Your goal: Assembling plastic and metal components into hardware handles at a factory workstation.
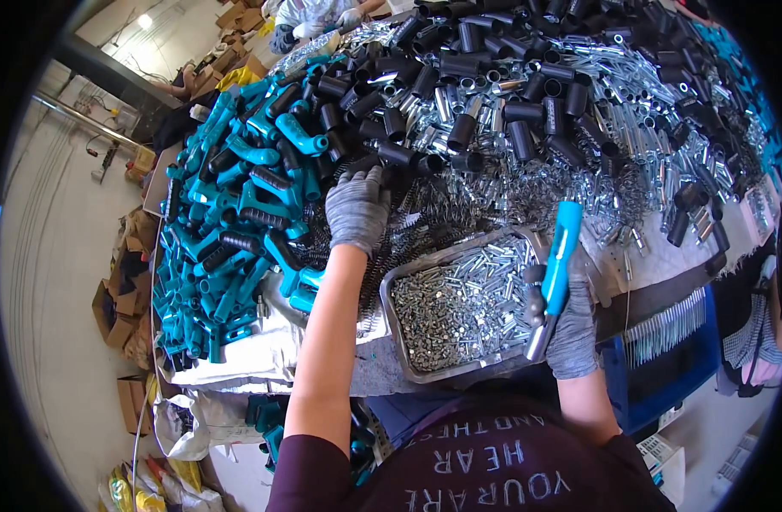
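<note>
My left hand (358, 209), in a grey glove, reaches forward onto the heap of dark coil springs (408, 222). Its fingers look stretched out over the springs beside black tubes; the tips are partly hidden. In my right hand (572, 320), also gloved in grey, is a teal tool housing (564, 247) with black grip parts. It stands nearly upright, tilted slightly, and a silver metal tube (538, 340) sticks out of its lower end. The fingers wrap round it, above the right edge of a metal tray (391, 299) full of small screws and pins.
A large pile of teal housings (237, 205) lies left on the table. Black tubes (519, 136) and shiny metal parts (595, 179) cover the back and right. A blue crate (672, 384) stands at the lower right. Cartons (122, 299) line the left floor; another person's gloved hand (310, 30) shows far off.
</note>
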Motion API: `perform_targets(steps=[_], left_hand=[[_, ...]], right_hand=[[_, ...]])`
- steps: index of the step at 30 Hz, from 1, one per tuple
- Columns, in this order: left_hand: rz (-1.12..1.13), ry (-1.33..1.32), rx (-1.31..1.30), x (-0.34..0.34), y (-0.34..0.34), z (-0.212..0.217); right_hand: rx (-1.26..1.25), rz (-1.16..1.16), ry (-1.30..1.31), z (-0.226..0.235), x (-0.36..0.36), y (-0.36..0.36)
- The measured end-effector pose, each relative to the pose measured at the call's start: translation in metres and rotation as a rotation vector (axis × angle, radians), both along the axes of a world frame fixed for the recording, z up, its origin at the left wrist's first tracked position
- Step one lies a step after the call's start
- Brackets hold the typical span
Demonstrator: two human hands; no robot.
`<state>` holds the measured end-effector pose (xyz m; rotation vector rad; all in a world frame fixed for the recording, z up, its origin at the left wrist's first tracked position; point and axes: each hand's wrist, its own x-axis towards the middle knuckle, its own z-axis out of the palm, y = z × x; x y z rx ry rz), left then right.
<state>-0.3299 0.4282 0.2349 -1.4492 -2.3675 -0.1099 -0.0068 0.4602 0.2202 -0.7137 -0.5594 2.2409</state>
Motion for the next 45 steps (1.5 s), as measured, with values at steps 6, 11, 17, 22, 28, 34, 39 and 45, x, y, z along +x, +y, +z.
perform_targets(steps=[6,11,17,22,28,34,39,45], left_hand=[[-0.203,-1.497,0.798,0.034,-0.043,0.014],[-0.098,-1.601,0.634,0.084,-0.074,0.043],[-0.127,-1.574,0.653,0.092,-0.092,0.043],[-0.24,-1.872,0.55,0.116,-0.094,0.047],[-0.307,-2.104,0.572,0.146,-0.093,0.009],[-0.452,-1.513,0.594,0.165,-0.092,0.01],[-0.476,-1.342,0.436,0.168,-0.095,0.022],[-0.587,-0.8,0.137,0.129,-0.083,0.041]], right_hand=[[0.2,0.238,-0.176,-0.001,0.008,-0.004],[0.141,0.413,-0.171,0.008,-0.002,-0.02],[0.231,0.53,-0.141,0.017,-0.002,-0.028],[0.373,0.837,-0.258,0.019,0.001,-0.029],[0.313,0.663,-0.321,0.017,-0.007,-0.048],[0.234,0.517,-0.237,0.017,-0.009,-0.052],[0.234,0.491,-0.248,0.011,-0.008,-0.049],[0.557,0.407,-0.511,0.0,-0.009,-0.04]])
